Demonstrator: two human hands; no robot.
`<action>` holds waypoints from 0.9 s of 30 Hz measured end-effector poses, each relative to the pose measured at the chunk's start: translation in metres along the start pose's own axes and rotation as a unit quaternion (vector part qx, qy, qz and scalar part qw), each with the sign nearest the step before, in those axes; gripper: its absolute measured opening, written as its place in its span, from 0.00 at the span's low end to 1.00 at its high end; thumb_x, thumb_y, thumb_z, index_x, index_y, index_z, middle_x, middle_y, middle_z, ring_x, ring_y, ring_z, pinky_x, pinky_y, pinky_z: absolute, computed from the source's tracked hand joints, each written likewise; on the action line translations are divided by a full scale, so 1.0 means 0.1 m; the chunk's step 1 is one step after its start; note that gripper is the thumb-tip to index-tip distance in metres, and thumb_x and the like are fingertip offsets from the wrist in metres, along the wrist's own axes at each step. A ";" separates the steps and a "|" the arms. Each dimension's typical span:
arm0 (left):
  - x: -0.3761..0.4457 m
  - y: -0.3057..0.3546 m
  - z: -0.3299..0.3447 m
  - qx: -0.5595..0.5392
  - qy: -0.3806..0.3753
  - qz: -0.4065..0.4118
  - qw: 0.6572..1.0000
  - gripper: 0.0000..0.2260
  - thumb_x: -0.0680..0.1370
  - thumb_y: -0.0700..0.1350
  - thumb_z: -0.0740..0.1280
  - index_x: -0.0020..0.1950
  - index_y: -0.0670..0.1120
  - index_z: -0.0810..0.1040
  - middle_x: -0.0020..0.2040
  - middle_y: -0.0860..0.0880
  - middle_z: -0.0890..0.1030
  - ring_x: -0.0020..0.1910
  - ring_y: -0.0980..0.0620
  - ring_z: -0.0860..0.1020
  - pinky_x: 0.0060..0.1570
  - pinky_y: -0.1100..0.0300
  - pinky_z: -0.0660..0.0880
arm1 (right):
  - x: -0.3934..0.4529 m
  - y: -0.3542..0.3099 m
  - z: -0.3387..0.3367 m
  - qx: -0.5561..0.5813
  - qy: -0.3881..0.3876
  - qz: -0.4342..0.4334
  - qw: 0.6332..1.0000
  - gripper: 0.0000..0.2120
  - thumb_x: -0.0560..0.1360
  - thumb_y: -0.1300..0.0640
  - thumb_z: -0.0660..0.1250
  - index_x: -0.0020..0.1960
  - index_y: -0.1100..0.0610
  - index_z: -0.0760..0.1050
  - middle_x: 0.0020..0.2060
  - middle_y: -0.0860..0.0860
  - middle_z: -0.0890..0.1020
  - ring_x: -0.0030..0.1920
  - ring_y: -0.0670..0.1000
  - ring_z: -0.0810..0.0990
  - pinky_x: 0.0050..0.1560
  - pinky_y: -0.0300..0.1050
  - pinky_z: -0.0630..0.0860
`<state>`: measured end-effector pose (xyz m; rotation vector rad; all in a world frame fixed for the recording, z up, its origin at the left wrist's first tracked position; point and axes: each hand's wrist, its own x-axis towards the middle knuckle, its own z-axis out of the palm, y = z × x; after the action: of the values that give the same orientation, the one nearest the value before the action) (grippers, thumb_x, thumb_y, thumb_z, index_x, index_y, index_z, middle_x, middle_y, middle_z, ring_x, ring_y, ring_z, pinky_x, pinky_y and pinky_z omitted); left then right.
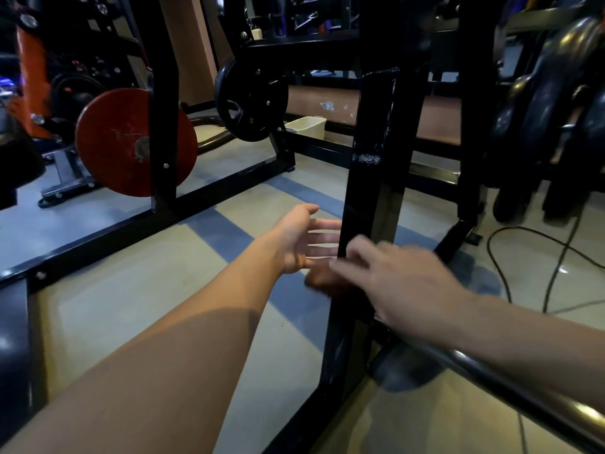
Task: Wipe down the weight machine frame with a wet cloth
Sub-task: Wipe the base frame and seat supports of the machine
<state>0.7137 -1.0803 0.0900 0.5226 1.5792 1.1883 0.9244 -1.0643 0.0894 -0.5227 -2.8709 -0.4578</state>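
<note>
1. Bare left forearm reaches out, left hand palm up with fingers straight and spread, holding nothing.
2. Just beyond those fingertips stands the frame post, glossy black with a scuffed white patch higher up.
3. Right hand, blurred, fingers loose, hovers over the post's base.
4. No cloth shows clearly.

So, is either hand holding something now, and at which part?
Nothing is plainly held. The left hand is open beside the black post; the right hand is blurred, fingers spread. No cloth shows.
</note>
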 end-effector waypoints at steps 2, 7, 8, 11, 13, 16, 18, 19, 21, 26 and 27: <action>0.01 -0.01 0.04 0.023 -0.007 0.014 1.000 0.23 0.84 0.58 0.56 0.62 0.43 0.82 0.57 0.43 0.85 0.51 0.44 0.85 0.51 0.50 0.82 | 0.08 0.21 -0.11 0.007 0.087 0.054 0.995 0.35 0.74 0.54 0.72 0.77 0.44 0.62 0.61 0.51 0.71 0.40 0.53 0.74 0.29 0.41 0.56; 0.00 -0.05 0.06 0.022 -0.035 0.022 0.999 0.23 0.82 0.58 0.61 0.66 0.43 0.80 0.56 0.42 0.85 0.50 0.43 0.85 0.59 0.45 0.81 | 0.08 0.29 -0.06 0.025 0.154 0.044 0.987 0.28 0.74 0.56 0.71 0.73 0.47 0.72 0.62 0.55 0.74 0.42 0.57 0.77 0.31 0.45 0.65; 0.01 -0.05 0.07 0.021 -0.031 0.008 0.999 0.23 0.83 0.58 0.58 0.66 0.43 0.80 0.58 0.42 0.85 0.50 0.44 0.84 0.56 0.46 0.81 | 0.04 0.21 -0.01 0.015 0.138 0.033 0.990 0.28 0.72 0.56 0.72 0.72 0.47 0.73 0.63 0.54 0.74 0.42 0.57 0.77 0.32 0.45 0.64; 0.03 -0.08 0.02 0.006 -0.019 -0.026 0.999 0.24 0.85 0.59 0.50 0.58 0.45 0.80 0.50 0.44 0.86 0.45 0.45 0.84 0.47 0.51 0.79 | -0.11 -0.15 0.16 0.033 0.001 -0.034 0.999 0.29 0.78 0.58 0.67 0.77 0.46 0.64 0.72 0.51 0.64 0.52 0.58 0.76 0.39 0.49 0.68; 0.04 -0.08 -0.01 0.001 -0.014 -0.026 1.000 0.25 0.86 0.59 0.50 0.57 0.45 0.81 0.49 0.44 0.86 0.49 0.44 0.84 0.52 0.50 0.79 | -0.19 -0.32 0.22 0.054 -0.078 -0.066 0.993 0.28 0.82 0.59 0.61 0.79 0.48 0.59 0.73 0.51 0.60 0.57 0.58 0.74 0.45 0.52 0.72; 0.02 -0.06 0.01 0.002 -0.012 -0.028 1.000 0.24 0.86 0.59 0.50 0.53 0.45 0.81 0.43 0.45 0.86 0.41 0.46 0.84 0.46 0.52 0.79 | -0.13 -0.16 0.20 0.063 -0.027 -0.059 0.996 0.25 0.80 0.56 0.63 0.76 0.44 0.63 0.70 0.48 0.65 0.54 0.56 0.76 0.38 0.47 0.68; -0.01 -0.03 0.04 0.010 -0.012 -0.022 1.000 0.23 0.85 0.59 0.52 0.53 0.46 0.81 0.44 0.45 0.86 0.41 0.45 0.85 0.45 0.51 0.82 | 0.00 0.07 0.04 0.057 0.049 -0.022 0.997 0.25 0.77 0.55 0.65 0.73 0.43 0.68 0.68 0.47 0.70 0.49 0.55 0.78 0.32 0.43 0.63; -0.01 -0.03 0.04 0.010 -0.013 -0.011 1.000 0.22 0.85 0.59 0.54 0.56 0.46 0.81 0.49 0.43 0.87 0.46 0.44 0.85 0.52 0.48 0.82 | 0.07 0.19 -0.06 0.058 0.096 0.002 0.994 0.25 0.76 0.55 0.64 0.73 0.44 0.70 0.67 0.48 0.71 0.47 0.55 0.79 0.31 0.42 0.65; 0.00 -0.03 0.05 0.008 -0.025 0.002 1.000 0.23 0.84 0.60 0.57 0.61 0.44 0.81 0.55 0.42 0.86 0.57 0.41 0.84 0.65 0.43 0.77 | 0.17 0.39 -0.20 0.065 0.184 0.049 0.980 0.25 0.77 0.55 0.64 0.74 0.47 0.71 0.67 0.49 0.72 0.49 0.57 0.80 0.32 0.45 0.73; 0.00 -0.06 0.10 -0.010 -0.031 0.008 0.999 0.18 0.84 0.57 0.59 0.54 0.44 0.80 0.48 0.44 0.86 0.43 0.45 0.86 0.50 0.47 0.83 | 0.06 0.17 0.06 0.079 0.143 0.040 0.986 0.29 0.73 0.55 0.73 0.73 0.48 0.72 0.67 0.52 0.72 0.42 0.56 0.79 0.30 0.45 0.70; 0.01 -0.07 0.10 -0.017 -0.028 -0.003 0.999 0.19 0.85 0.57 0.57 0.53 0.44 0.80 0.46 0.44 0.85 0.39 0.46 0.85 0.44 0.50 0.82 | -0.01 0.05 0.20 0.067 0.097 0.000 0.993 0.29 0.73 0.54 0.73 0.72 0.47 0.72 0.66 0.52 0.73 0.41 0.54 0.78 0.29 0.44 0.66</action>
<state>0.7242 -1.0781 0.0842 0.5244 1.5089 1.1847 0.9253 -1.0534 0.0721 -0.4300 -2.6908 -0.2959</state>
